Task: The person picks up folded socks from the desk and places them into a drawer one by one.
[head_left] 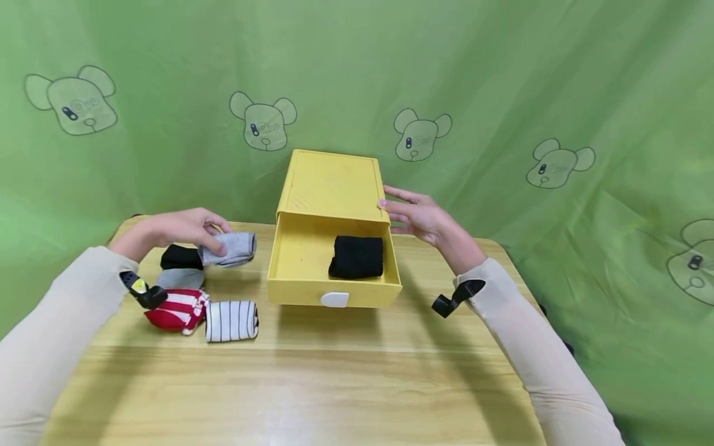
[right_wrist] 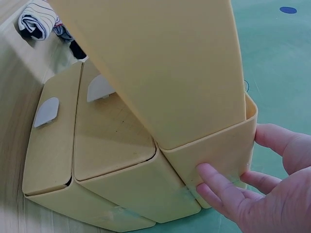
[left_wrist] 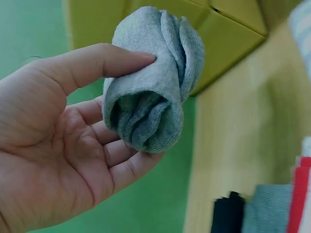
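Observation:
A rolled grey sock is pinched between the thumb and fingers of my left hand, raised above the table's left side. In the left wrist view the roll of the grey sock shows its folded end. My right hand rests against the right side of the yellow drawer unit, fingers fairly straight on its wall. The top drawer is pulled out, and a folded black sock lies in its right part. Two lower drawers with white handles are closed in the right wrist view.
Left of the unit on the wooden table lie a black sock, another grey sock, a red and white striped sock and a white sock with dark stripes. A green curtain hangs behind.

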`<state>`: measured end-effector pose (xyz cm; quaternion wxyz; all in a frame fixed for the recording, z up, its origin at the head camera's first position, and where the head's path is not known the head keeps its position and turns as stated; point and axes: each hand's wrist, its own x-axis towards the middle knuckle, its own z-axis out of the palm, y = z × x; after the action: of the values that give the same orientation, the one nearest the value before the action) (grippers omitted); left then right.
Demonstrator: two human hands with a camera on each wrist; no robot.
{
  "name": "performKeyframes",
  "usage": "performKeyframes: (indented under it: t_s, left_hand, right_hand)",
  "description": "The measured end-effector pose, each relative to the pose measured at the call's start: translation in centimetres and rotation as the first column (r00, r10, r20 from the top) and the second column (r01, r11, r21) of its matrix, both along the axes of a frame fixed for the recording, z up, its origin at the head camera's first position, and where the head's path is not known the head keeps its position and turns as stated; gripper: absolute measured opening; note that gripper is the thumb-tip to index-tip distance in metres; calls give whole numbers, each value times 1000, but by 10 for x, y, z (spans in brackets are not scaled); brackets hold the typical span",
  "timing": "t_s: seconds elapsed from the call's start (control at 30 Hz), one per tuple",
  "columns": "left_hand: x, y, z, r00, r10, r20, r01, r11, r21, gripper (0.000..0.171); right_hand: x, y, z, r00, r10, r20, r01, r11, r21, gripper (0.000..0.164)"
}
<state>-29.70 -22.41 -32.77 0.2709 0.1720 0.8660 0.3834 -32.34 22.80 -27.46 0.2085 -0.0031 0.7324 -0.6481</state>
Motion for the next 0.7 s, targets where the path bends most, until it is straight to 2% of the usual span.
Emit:
performKeyframes:
  t_s: [0.2, 0.4, 0.7]
  left_hand:
    - [9, -5, 32, 1000, 2, 12, -3, 999, 44, 50]
    - [18, -9, 59, 1000, -12, 8, 12, 999, 49, 49]
    - [29, 3, 102, 998, -6, -67, 8, 1000, 25, 48]
  right_hand:
    - [0, 1, 0, 1000, -5, -1, 5, 1000, -13, 68]
    - [0, 0, -1, 1000, 13, 3, -13, 1000, -4, 66]
    - [0, 1, -1, 1000, 27, -7, -27, 1000, 13, 67]
